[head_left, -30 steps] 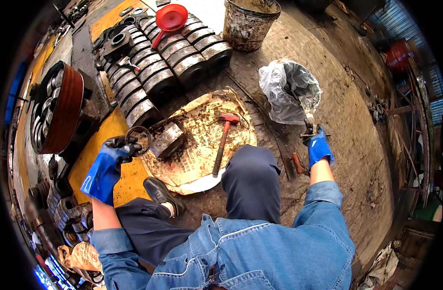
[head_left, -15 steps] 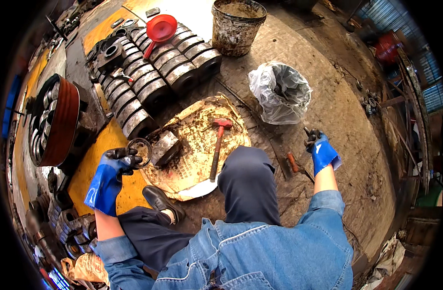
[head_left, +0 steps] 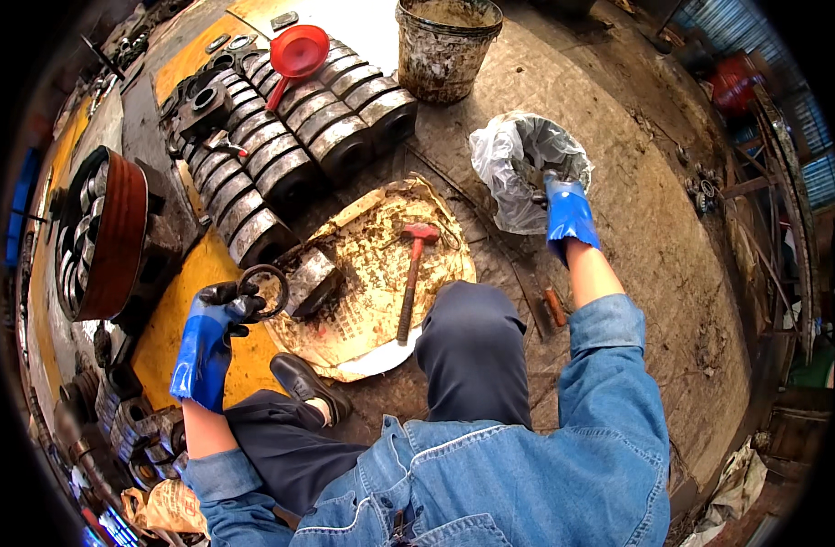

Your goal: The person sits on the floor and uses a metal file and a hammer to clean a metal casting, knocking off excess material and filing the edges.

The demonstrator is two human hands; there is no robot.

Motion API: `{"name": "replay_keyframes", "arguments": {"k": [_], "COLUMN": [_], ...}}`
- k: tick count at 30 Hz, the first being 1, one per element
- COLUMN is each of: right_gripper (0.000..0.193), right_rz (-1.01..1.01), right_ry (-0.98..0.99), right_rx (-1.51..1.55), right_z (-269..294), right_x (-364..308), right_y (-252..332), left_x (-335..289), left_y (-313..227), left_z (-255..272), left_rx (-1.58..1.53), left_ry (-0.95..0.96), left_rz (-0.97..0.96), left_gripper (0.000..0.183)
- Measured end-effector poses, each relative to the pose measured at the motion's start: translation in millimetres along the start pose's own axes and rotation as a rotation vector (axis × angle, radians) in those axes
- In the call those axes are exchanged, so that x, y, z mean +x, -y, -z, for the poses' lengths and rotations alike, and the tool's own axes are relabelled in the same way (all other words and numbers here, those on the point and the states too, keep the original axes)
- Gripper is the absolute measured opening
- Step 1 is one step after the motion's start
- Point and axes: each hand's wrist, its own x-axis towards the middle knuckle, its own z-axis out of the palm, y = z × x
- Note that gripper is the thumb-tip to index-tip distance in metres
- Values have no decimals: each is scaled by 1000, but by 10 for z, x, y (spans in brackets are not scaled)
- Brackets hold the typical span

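Note:
My left hand point(head_left: 215, 333), in a blue glove with blackened fingers, is closed on the edge of a thin dark metal ring point(head_left: 284, 296), held up beside a rectangular metal block point(head_left: 312, 282). My right hand point(head_left: 571, 214), in a matching glove, reaches into the mouth of a container lined with a clear plastic bag point(head_left: 504, 178). Its fingers are mostly hidden there, so what they hold cannot be made out. Between my hands, a red-headed sledgehammer point(head_left: 408, 292) lies with the block on a round, grease-stained mat point(head_left: 372, 319).
Rows of thick metal cylinders point(head_left: 253, 159) stand beyond the mat, a red plastic pan point(head_left: 298, 53) on top. Behind the bag is a grimy bucket point(head_left: 445, 55). At left, a rust-red drum point(head_left: 117, 232) holds metal rings. A red-handled tool point(head_left: 554, 307) lies by my right knee.
My right hand has moved forward and left, from beside the bag into its mouth. My left hand keeps the ring and has shifted only slightly.

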Motion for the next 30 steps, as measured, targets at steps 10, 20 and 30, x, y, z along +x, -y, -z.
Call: {"name": "replay_keyframes", "arguments": {"k": [10,20,30], "right_gripper": [28,17,28], "right_rz": [-325,-473,-633], "right_ry": [1,-148,-112], "right_rx": [-107,494,838], "right_z": [508,526,820], "right_x": [344,161,-420], "right_y": [-1000,-1710,-2135], "left_x": [20,104,80], "left_y": [-26,126,156], "left_z": [-43,78,97], "left_rx": [-123,-109,-402], "left_ry": [117,114,74], "left_rz": [-27,-18,-56], "left_gripper": [28,33,31]}}
